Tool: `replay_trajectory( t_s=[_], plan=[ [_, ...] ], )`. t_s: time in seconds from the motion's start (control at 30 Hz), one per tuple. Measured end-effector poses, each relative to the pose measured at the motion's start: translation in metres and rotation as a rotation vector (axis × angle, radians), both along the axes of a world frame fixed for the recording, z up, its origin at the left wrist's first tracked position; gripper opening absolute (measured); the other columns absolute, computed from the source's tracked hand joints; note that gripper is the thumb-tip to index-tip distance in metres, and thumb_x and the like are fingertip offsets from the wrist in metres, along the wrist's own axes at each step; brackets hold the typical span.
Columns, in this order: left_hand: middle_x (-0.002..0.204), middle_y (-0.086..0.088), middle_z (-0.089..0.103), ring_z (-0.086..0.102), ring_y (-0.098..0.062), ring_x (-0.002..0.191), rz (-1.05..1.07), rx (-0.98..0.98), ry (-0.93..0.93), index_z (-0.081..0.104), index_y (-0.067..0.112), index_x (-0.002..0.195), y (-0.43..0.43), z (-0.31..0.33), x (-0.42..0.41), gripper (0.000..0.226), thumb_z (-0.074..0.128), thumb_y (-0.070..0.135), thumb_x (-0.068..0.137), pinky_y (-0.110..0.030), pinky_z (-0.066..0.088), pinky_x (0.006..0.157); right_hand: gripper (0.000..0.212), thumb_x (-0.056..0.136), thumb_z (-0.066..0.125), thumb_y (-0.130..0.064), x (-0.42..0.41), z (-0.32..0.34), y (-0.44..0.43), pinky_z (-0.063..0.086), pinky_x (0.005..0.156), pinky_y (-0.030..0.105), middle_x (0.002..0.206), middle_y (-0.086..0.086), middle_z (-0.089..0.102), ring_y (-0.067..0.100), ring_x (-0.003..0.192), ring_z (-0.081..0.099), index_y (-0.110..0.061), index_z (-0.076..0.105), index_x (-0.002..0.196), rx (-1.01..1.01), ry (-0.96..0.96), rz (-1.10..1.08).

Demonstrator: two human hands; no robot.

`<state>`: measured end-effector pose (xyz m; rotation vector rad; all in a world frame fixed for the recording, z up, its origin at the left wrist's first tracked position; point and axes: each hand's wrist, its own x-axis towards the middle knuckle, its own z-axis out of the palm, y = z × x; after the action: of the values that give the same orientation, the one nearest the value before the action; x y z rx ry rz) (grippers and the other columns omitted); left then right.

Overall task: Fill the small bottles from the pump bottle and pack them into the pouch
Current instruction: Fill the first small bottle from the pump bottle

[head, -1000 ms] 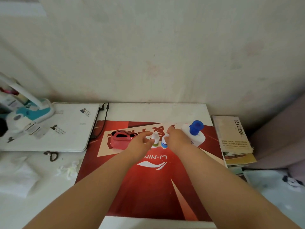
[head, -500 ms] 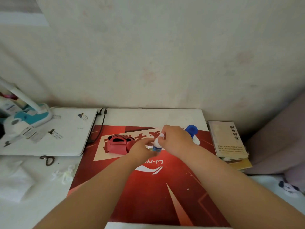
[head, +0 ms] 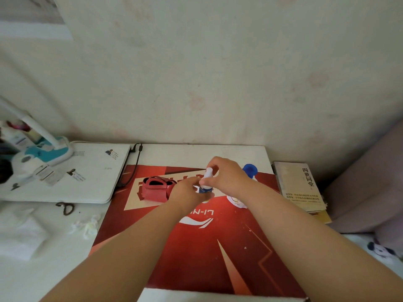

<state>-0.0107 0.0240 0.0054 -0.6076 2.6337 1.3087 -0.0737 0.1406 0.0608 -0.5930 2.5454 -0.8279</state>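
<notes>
Fingers [head: 214,163] of right hand [head: 226,177] pinching the white cap of small bottle [head: 208,173]; left hand [head: 187,192] gripped round its lower body. Held upright over red mat [head: 207,247], between pouch [head: 153,189] and pump bottle [head: 249,170].

One pouch [head: 154,189], pump bottle [head: 250,170], small bottle [head: 206,182]
</notes>
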Motion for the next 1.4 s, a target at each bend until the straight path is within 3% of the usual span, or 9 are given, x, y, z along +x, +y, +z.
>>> replay_trajectory(
  t_s=[0.1, 0.23, 0.3, 0.43, 0.57, 0.7, 0.93, 1.13, 1.4],
  plan=[
    [0.094, 0.007, 0.061, 0.056, -0.012, 0.088, -0.013, -0.007, 0.006, 0.063, 0.029, 0.096, -0.001, 0.001, 0.005, 0.024, 0.071, 0.037, 0.076, -0.021, 0.04, 0.068, 0.023, 0.079, 0.072, -0.024, 0.0, 0.0, 0.004, 0.045, 0.065, 0.017, 0.095, -0.006, 0.059, 0.013, 0.086, 0.056, -0.022, 0.057, 0.095, -0.113, -0.052, -0.017],
    [0.105, 0.004, 0.066, 0.058, -0.013, 0.094, -0.045, -0.02, -0.008, 0.064, 0.024, 0.113, -0.002, 0.002, 0.011, 0.038, 0.07, 0.038, 0.078, -0.025, 0.043, 0.077, 0.035, 0.085, 0.061, -0.003, 0.002, 0.001, 0.01, 0.041, 0.065, 0.007, 0.103, -0.01, 0.057, 0.008, 0.097, 0.054, -0.018, 0.056, 0.117, -0.214, -0.131, 0.042],
    [0.105, 0.003, 0.066, 0.057, -0.012, 0.09, -0.033, -0.02, -0.006, 0.064, 0.022, 0.114, -0.002, 0.003, 0.013, 0.038, 0.07, 0.035, 0.079, -0.023, 0.041, 0.073, 0.045, 0.085, 0.059, 0.0, 0.005, 0.0, 0.012, 0.044, 0.072, 0.008, 0.109, -0.012, 0.055, 0.007, 0.103, 0.052, -0.019, 0.051, 0.125, -0.263, -0.165, 0.081],
    [0.092, 0.008, 0.062, 0.054, -0.009, 0.08, -0.008, -0.03, 0.018, 0.066, 0.021, 0.11, 0.003, 0.008, 0.016, 0.034, 0.07, 0.031, 0.078, -0.014, 0.036, 0.058, 0.051, 0.08, 0.074, -0.024, 0.01, -0.005, 0.008, 0.048, 0.082, 0.018, 0.119, -0.003, 0.053, 0.013, 0.106, 0.055, -0.022, 0.05, 0.125, -0.262, -0.145, 0.018],
    [0.102, 0.005, 0.068, 0.055, -0.009, 0.082, -0.01, -0.022, 0.046, 0.067, 0.023, 0.11, 0.004, 0.007, 0.02, 0.033, 0.071, 0.031, 0.078, -0.012, 0.036, 0.059, 0.043, 0.081, 0.073, -0.023, 0.012, -0.011, 0.008, 0.049, 0.076, 0.016, 0.106, -0.001, 0.055, 0.015, 0.098, 0.058, -0.023, 0.052, 0.119, -0.343, -0.18, -0.081],
    [0.105, 0.005, 0.068, 0.055, -0.009, 0.083, 0.003, -0.031, 0.051, 0.066, 0.025, 0.112, 0.004, 0.006, 0.023, 0.035, 0.07, 0.033, 0.079, -0.012, 0.036, 0.059, 0.043, 0.082, 0.071, -0.018, 0.015, -0.013, 0.009, 0.046, 0.068, 0.01, 0.108, -0.002, 0.055, 0.012, 0.097, 0.057, -0.026, 0.051, 0.118, -0.357, -0.184, -0.095],
    [0.106, 0.005, 0.067, 0.056, -0.009, 0.083, 0.018, -0.051, 0.065, 0.063, 0.027, 0.117, 0.005, 0.008, 0.025, 0.038, 0.068, 0.034, 0.08, -0.012, 0.037, 0.059, 0.041, 0.081, 0.071, -0.017, 0.015, -0.017, 0.011, 0.046, 0.075, 0.016, 0.106, -0.004, 0.056, 0.01, 0.093, 0.055, -0.026, 0.053, 0.116, -0.382, -0.17, -0.107],
    [0.099, 0.004, 0.07, 0.062, -0.012, 0.079, 0.022, -0.039, 0.05, 0.063, 0.026, 0.118, 0.004, 0.007, 0.025, 0.039, 0.069, 0.036, 0.08, -0.018, 0.044, 0.064, 0.04, 0.083, 0.07, -0.014, 0.015, -0.016, 0.013, 0.044, 0.067, 0.012, 0.098, -0.01, 0.054, 0.004, 0.085, 0.054, -0.03, 0.05, 0.113, -0.418, -0.173, -0.086],
    [0.092, 0.005, 0.07, 0.059, -0.009, 0.071, 0.034, -0.025, 0.049, 0.064, 0.027, 0.116, 0.001, 0.007, 0.025, 0.039, 0.069, 0.036, 0.079, -0.016, 0.039, 0.056, 0.045, 0.084, 0.067, -0.011, 0.013, -0.022, 0.013, 0.051, 0.09, 0.027, 0.121, -0.005, 0.061, 0.012, 0.104, 0.057, -0.04, 0.046, 0.112, -0.475, -0.206, -0.042]
  ],
)
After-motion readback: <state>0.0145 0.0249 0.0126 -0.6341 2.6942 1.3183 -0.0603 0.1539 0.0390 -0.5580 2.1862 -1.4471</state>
